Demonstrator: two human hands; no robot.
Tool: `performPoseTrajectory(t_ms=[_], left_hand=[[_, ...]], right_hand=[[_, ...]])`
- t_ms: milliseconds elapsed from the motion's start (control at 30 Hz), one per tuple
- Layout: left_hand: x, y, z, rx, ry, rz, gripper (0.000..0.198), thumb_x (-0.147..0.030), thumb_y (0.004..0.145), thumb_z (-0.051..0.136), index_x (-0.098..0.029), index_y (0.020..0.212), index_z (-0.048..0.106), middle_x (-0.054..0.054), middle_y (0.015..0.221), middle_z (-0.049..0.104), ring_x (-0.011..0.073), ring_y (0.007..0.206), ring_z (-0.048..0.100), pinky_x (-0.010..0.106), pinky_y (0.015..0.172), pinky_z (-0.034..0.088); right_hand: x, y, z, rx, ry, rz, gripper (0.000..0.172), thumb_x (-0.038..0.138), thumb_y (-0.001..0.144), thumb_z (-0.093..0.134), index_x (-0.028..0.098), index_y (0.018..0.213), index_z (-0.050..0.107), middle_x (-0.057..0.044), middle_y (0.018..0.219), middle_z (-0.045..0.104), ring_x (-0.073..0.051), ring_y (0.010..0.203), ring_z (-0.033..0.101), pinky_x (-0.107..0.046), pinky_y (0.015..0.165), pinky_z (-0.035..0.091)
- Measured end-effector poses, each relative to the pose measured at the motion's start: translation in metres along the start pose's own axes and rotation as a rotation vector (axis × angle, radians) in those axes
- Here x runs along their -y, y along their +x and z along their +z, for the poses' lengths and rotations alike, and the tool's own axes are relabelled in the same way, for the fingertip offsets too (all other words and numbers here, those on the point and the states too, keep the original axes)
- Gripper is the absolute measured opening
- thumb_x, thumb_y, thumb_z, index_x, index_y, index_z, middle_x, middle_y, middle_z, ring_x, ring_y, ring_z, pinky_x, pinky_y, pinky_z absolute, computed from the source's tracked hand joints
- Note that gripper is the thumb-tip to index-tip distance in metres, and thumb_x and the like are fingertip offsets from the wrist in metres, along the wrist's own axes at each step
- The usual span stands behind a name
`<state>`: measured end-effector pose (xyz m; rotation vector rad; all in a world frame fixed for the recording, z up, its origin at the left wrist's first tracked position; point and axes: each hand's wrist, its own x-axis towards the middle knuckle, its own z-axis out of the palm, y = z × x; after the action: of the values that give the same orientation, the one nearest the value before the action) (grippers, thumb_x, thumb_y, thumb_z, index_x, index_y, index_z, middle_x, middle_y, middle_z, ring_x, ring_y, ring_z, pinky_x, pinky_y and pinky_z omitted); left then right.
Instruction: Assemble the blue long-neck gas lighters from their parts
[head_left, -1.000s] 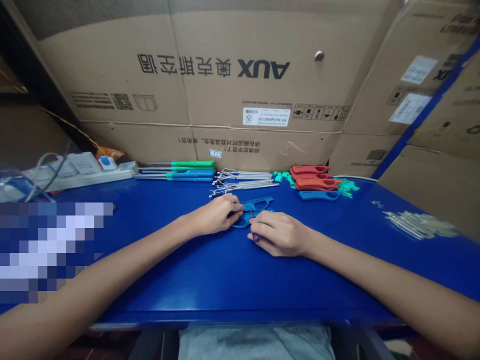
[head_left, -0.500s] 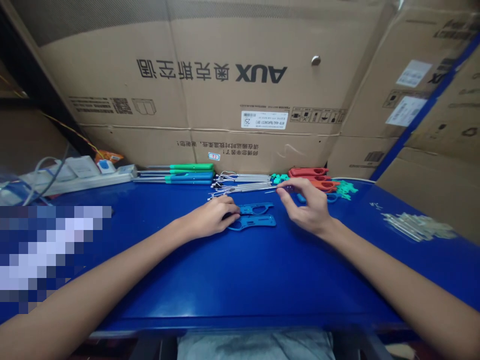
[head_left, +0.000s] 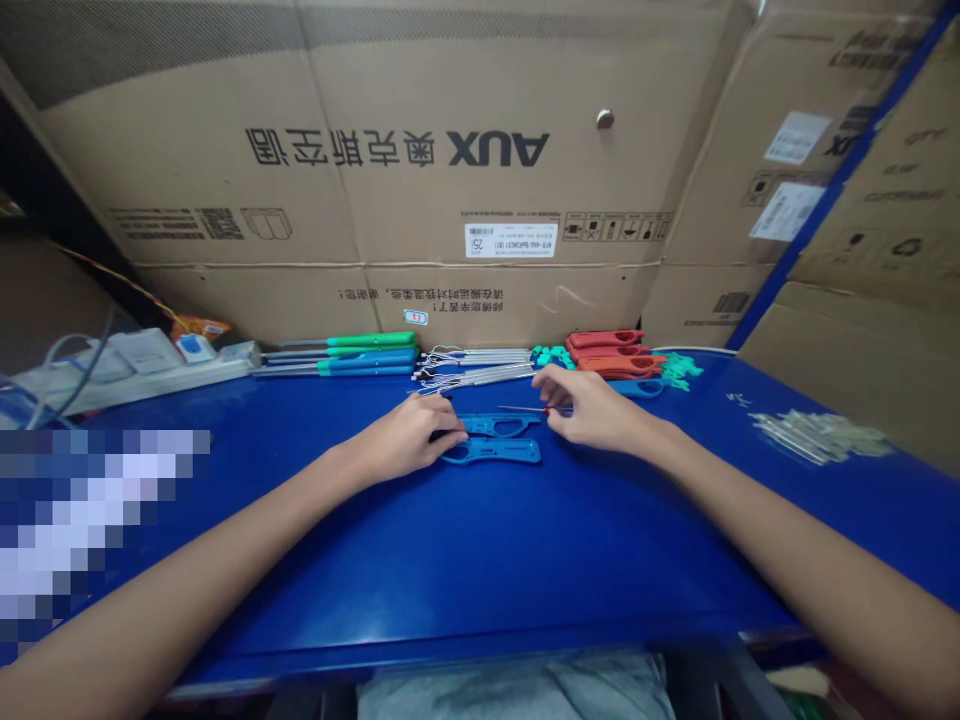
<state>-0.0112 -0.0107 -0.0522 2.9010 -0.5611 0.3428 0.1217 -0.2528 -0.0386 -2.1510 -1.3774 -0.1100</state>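
Observation:
My left hand (head_left: pixel 409 437) is closed, its fingertips on the left end of a blue plastic handle half (head_left: pixel 517 428) lying on the table. Just in front of it lies a second blue handle half (head_left: pixel 510 452), its left end close to my thumb. To the right, my right hand (head_left: pixel 589 408) pinches a thin metal rod with a red part (head_left: pixel 523 408) at the fingers. The rod points left, near the upper edge of the rear half. Its other end is hidden in my hand.
Behind my hands lie thin silvery rods with white wires (head_left: pixel 480 375), green and blue handled tools (head_left: pixel 375 355), red handle pieces (head_left: pixel 607 350) and small green parts (head_left: pixel 679 370). Clear plastic pieces (head_left: pixel 817 438) lie right, a power strip (head_left: pixel 150 375) left. Cardboard (head_left: pixel 420 210) stands at the back.
My right hand has come lower and closer to the blue handle halves, bringing the thin rod with it. My left hand stays at their left end. The view has shifted slightly.

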Motion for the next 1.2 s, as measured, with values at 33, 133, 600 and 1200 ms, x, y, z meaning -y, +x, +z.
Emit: performPoseTrajectory(t_ms=[33, 133, 600, 1200], left_hand=[[0.0, 0.0, 0.0, -0.003, 0.003, 0.005, 0.031, -0.036, 0.096, 0.045, -0.02, 0.089, 0.071, 0.005, 0.087, 0.065, 0.0143, 0.08, 0.059, 0.026, 0.076, 0.043], [-0.002, -0.001, -0.002, -0.007, 0.026, 0.013, 0.03, -0.036, 0.096, 0.045, -0.02, 0.091, 0.07, 0.004, 0.088, 0.066, 0.015, 0.081, 0.059, 0.028, 0.078, 0.043], [-0.017, 0.001, 0.001, -0.029, 0.104, -0.044, 0.031, -0.035, 0.096, 0.044, -0.018, 0.098, 0.069, 0.006, 0.098, 0.066, 0.0198, 0.094, 0.059, 0.037, 0.086, 0.041], [0.003, -0.003, -0.017, 0.05, 0.119, -0.105, 0.034, -0.035, 0.096, 0.04, -0.019, 0.101, 0.069, 0.008, 0.096, 0.067, 0.0199, 0.089, 0.061, 0.034, 0.08, 0.046]], right_hand=[[-0.003, 0.0, 0.0, 0.037, -0.023, 0.02, 0.033, 0.002, 0.071, 0.053, 0.014, 0.101, 0.056, -0.007, 0.09, 0.064, -0.016, 0.077, 0.062, -0.028, 0.071, 0.051], [-0.012, 0.001, 0.003, 0.111, -0.071, 0.074, 0.035, -0.001, 0.072, 0.052, 0.013, 0.103, 0.058, -0.01, 0.096, 0.065, -0.018, 0.085, 0.062, -0.029, 0.077, 0.05], [-0.011, 0.002, 0.004, 0.158, -0.274, 0.074, 0.025, 0.004, 0.082, 0.046, 0.014, 0.099, 0.062, -0.01, 0.092, 0.066, -0.019, 0.082, 0.059, -0.027, 0.07, 0.041], [-0.008, -0.002, 0.009, 0.213, -0.31, -0.008, 0.026, 0.024, 0.092, 0.046, 0.013, 0.104, 0.067, -0.016, 0.119, 0.057, -0.029, 0.115, 0.049, -0.044, 0.099, 0.04]])
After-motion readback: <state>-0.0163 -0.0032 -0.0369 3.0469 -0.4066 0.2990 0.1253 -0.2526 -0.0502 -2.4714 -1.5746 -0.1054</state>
